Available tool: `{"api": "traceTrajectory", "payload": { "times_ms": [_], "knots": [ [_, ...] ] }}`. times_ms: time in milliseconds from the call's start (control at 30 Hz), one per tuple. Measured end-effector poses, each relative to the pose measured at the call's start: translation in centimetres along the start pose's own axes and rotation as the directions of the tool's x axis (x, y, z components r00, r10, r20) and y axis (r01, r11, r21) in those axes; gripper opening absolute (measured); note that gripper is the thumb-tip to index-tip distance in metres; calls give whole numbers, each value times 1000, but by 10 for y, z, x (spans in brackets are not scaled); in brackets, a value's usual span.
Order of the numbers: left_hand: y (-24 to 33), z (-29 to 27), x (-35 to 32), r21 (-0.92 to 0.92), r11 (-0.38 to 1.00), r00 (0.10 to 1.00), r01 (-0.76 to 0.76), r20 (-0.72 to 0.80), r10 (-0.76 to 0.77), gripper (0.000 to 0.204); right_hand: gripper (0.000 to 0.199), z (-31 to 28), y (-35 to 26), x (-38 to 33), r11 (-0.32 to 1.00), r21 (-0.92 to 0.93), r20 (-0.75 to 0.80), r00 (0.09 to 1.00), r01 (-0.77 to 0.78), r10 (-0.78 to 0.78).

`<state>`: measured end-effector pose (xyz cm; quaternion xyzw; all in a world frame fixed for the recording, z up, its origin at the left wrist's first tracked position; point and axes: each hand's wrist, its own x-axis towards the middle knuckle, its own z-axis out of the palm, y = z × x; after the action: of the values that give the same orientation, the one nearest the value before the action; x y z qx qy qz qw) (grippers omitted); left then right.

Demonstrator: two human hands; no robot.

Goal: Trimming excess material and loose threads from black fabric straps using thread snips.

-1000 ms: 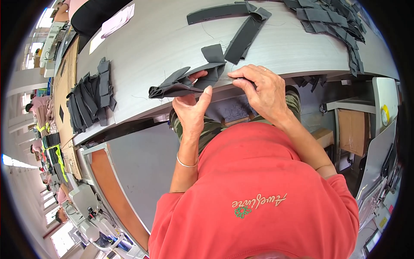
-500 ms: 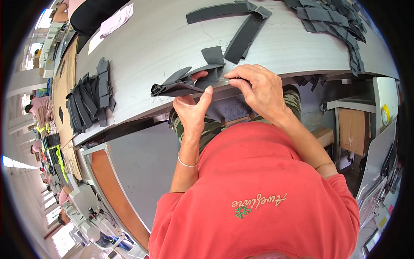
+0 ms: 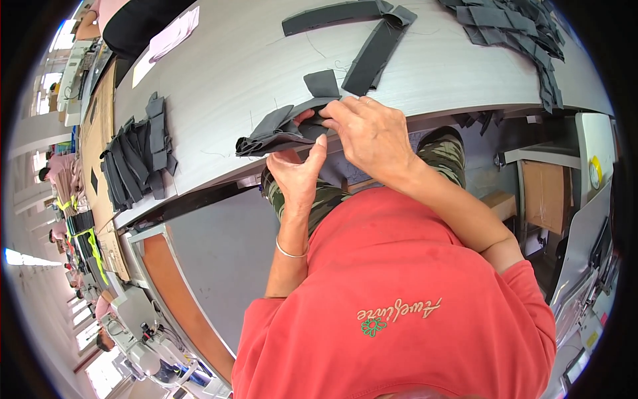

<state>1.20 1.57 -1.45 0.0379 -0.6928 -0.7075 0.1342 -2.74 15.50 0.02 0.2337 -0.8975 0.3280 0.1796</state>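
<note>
A folded dark grey fabric piece (image 3: 282,130), with loose threads at its left end, is held at the table's front edge. My left hand (image 3: 297,171) grips it from below, the thumb in front and a fingertip showing between the layers. My right hand (image 3: 373,133) reaches in from the right, its thumb and fingers pinched at the fabric's right end. Whether a thread or a cloth edge lies in that pinch is hidden. A flap of the cloth stands up just beyond the fingers.
Joined grey strips (image 3: 373,60) lie farther back on the table (image 3: 226,73). Heaps of similar pieces rest at the left (image 3: 136,156) and far right (image 3: 508,30). Pale pink sheets (image 3: 174,34) lie far left. A sewing machine (image 3: 143,326) and other people are at left.
My right hand has moved left, from beside the fabric onto its right end. My left hand keeps its grip, and the fabric has shifted only slightly.
</note>
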Motion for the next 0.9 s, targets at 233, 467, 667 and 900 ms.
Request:
{"api": "traceTrajectory", "payload": {
  "times_ms": [233,467,667,900],
  "knots": [
    [-4,0,0,-51,999,1000,12,-5,-12,51,7,7,-1,1,1000,24,19,1000,-7,6],
    [1,3,2,-61,997,999,38,3,-38,47,4,3,1,3,997,38,61,996,-71,69],
    [4,-4,9,-43,999,999,25,27,-24,33,10,-5,4,2,955,206,168,970,-211,178],
    [18,-18,29,-111,986,992,122,-18,-124,26,18,-19,24,-3,769,505,353,907,-392,230]
  ]
}}
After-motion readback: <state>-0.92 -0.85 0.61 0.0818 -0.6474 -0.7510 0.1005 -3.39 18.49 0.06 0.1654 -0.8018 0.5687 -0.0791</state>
